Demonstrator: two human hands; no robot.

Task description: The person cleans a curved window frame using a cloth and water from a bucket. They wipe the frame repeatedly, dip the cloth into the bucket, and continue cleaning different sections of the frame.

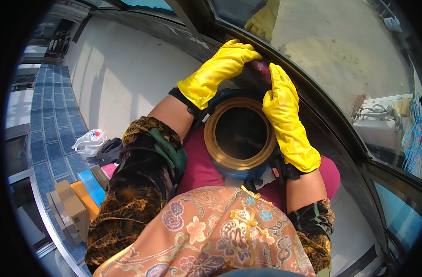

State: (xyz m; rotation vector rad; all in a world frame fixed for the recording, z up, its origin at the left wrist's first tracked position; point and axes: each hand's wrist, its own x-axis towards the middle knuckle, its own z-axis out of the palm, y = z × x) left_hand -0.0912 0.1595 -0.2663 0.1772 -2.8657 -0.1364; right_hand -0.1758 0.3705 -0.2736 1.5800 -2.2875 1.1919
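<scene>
A dark red cloth lies bunched along the bottom of a dark metal window frame. My left hand, in a yellow rubber glove, is closed over the cloth, and a bit of red shows past its fingertips. At the cloth's near end is my right hand, gloved the same way, its fingers straight and side by side. Its palm side is turned away, so its grip on the cloth is hidden. Below both hands, between my knees, stands a round blue bucket with a tan inner rim and a dark interior.
Behind the window glass are a pale floor and a bundle of blue cord. To the left, a white plastic bag, a dark cloth item and several boxes rest on blue tiles. A pale wall panel rises beside them.
</scene>
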